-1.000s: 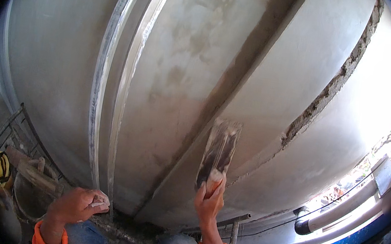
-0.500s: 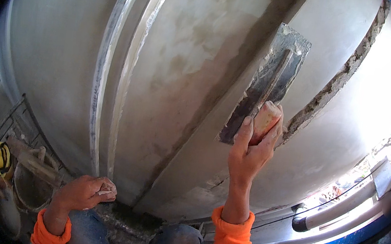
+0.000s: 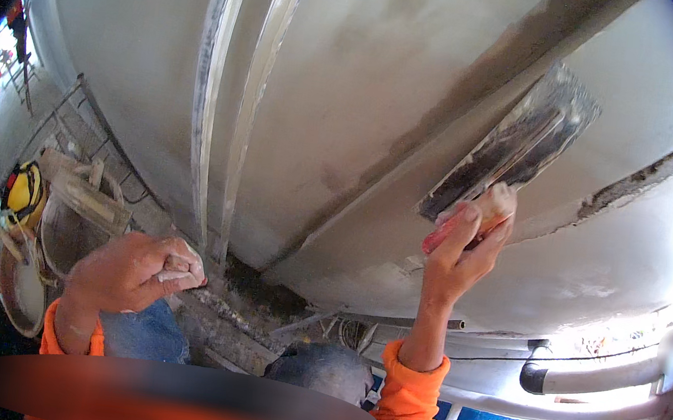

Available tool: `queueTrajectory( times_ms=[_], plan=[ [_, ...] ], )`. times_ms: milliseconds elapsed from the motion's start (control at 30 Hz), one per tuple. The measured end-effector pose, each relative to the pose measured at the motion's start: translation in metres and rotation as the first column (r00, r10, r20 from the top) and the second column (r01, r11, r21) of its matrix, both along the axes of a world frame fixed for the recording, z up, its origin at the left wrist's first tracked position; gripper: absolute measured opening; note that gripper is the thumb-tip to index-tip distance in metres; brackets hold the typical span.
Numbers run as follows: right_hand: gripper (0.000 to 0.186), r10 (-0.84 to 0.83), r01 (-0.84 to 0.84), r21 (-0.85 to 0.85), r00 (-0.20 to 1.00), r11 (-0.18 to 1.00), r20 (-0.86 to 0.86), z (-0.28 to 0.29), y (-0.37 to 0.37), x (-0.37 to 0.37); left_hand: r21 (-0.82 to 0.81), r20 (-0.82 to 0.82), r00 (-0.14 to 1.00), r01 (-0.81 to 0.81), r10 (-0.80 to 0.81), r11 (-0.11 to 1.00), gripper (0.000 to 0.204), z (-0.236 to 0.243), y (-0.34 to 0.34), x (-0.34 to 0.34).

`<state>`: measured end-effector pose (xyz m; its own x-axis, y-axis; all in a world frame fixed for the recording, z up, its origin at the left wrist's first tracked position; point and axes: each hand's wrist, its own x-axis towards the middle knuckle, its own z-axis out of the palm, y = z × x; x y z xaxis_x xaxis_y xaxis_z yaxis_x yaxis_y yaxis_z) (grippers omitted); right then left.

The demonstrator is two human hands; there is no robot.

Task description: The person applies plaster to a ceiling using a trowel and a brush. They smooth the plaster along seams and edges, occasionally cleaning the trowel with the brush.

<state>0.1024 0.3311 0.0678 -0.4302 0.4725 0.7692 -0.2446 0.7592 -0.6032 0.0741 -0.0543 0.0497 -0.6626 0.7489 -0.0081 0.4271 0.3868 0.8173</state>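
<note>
My right hand (image 3: pixel 458 263) grips the handle of a rectangular plastering trowel (image 3: pixel 563 112), whose grey, mortar-smeared blade lies at a slant against the smooth grey plastered wall (image 3: pixel 354 69). The handle is worn wood with reddish patches. Beside the blade runs a long straight groove (image 3: pixel 411 148) with a dark damp band. Lower left, my left hand (image 3: pixel 128 268) is closed in a fist away from the wall, its fingertips pale with plaster. Whatever those fingers hold, if anything, is hidden.
Two upright pale strips (image 3: pixel 248 107) stand out from the wall. At left are a mortar-stained bucket (image 3: pixel 69 236), a yellow-and-black object (image 3: pixel 24 188) and a metal frame (image 3: pixel 102 135). A rough-edged gap (image 3: pixel 651 181) crosses the wall at right. White pipes (image 3: pixel 601 381) and railings lie lower right.
The trowel and my right hand have shifted right, and the blade leans further right. My left fist sits higher in the picture. The whole view has also shifted.
</note>
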Motion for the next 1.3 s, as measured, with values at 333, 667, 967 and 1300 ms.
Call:
queueTrajectory(
  times_ms=[333, 667, 967, 1300],
  plan=[
    [0.047, 0.121, -0.051, -0.160, 0.876, 0.986, 0.467, -0.194, 0.013, 0.040, -0.097, -0.104, 0.992, -0.081, 0.071, 0.992, 0.019, -0.001, -0.005, 0.003],
    [0.060, 0.156, -0.098, -0.125, 0.761, 0.987, 0.630, -0.369, 0.019, 0.068, -0.123, -0.132, 0.979, -0.171, 0.154, 0.978, 0.016, -0.004, -0.006, 0.015],
    [0.055, 0.219, -0.045, -0.251, 0.655, 0.967, 0.723, -0.340, 0.011, 0.127, -0.174, -0.168, 0.984, -0.085, 0.056, 0.981, 0.016, -0.002, 0.000, 0.012],
    [0.046, 0.089, -0.088, -0.026, 0.863, 0.996, 0.497, -0.271, 0.012, 0.053, -0.392, -0.435, 0.897, -0.109, -0.080, 0.914, 0.022, -0.003, 0.003, 0.010]
  ],
)
